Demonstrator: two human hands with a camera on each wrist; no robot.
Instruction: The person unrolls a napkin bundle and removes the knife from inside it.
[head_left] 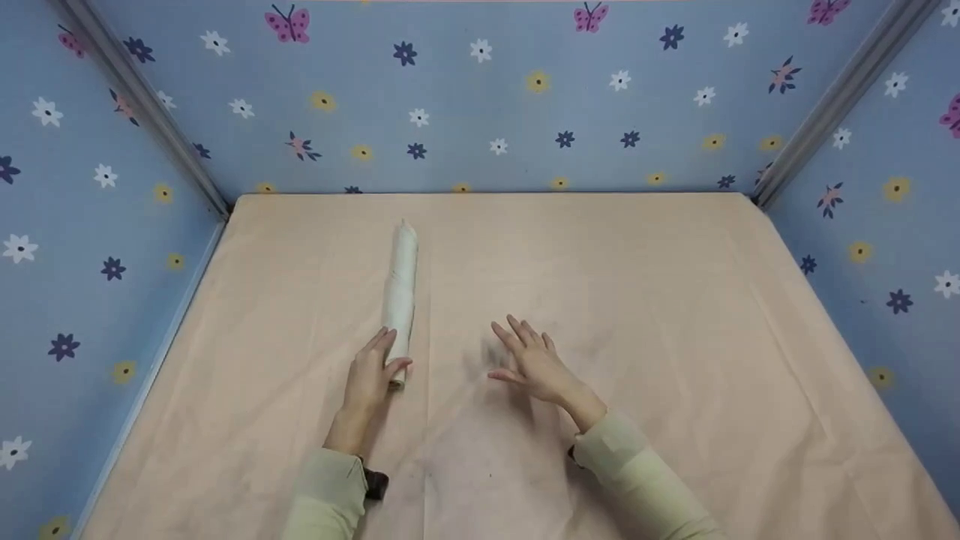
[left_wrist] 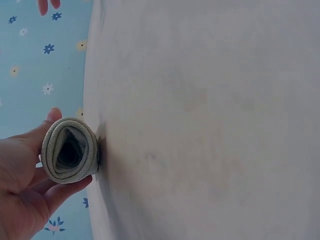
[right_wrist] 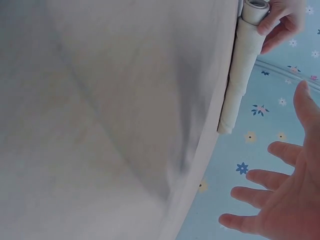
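A long, pale rolled-up cloth lies lengthwise on the table, left of the middle in the head view. My left hand grips its near end, thumb on one side and fingers on the other. In the left wrist view the end of the rolled cloth shows layered, woven fabric wound around a dark hollow. My right hand is held over the table to the right of the roll, fingers straight and spread, holding nothing. In the right wrist view the fingers of that hand are apart from the roll.
A peach cloth with creases and faint stains covers the table. Blue panels with flowers and butterflies stand along its back and both sides. Grey posts rise at the back corners.
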